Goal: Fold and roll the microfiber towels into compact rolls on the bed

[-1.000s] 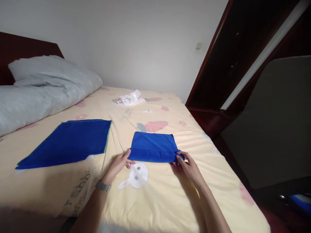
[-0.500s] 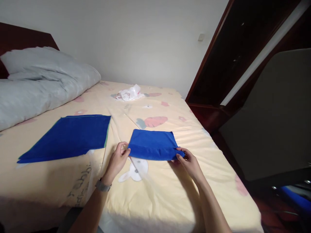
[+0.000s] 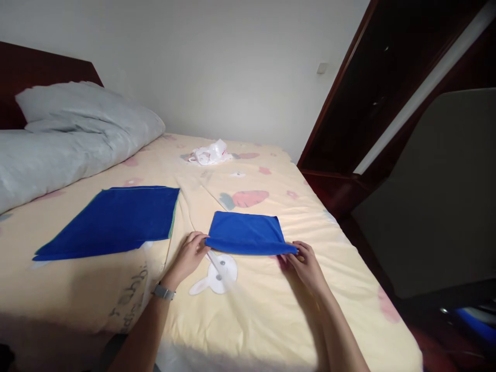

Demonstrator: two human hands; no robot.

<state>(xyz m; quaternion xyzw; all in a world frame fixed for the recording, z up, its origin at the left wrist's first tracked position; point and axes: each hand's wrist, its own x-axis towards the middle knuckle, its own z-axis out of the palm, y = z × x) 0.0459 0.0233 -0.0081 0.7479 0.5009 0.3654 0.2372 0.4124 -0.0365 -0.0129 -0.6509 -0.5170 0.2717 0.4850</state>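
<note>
A small blue cloth (image 3: pixel 246 227) lies on the patterned bedsheet (image 3: pixel 256 310), its near edge turned over into a narrow fold. My left hand (image 3: pixel 192 253) pinches the left end of that fold between thumb and fingers. At the right end, my right hand (image 3: pixel 304 261) grips the fold in the same way, some fingertips hidden under the fabric. To the left, a larger blue cloth (image 3: pixel 116 222) with green edging lies flat in layers, apart from both hands.
A crumpled white plastic bag (image 3: pixel 211 153) sits farther back on the bed. A grey quilt (image 3: pixel 77 134) is heaped at the left by the dark headboard (image 3: pixel 46 67). Past the bed's right edge stand a dark wooden cabinet (image 3: pixel 344 113) and a large dark panel (image 3: pixel 434 201).
The cloth's near edge has been rolled or folded over further, so the strip between my hands looks narrower and thicker. Both hands keep hold of its ends. The view has shifted slightly.
</note>
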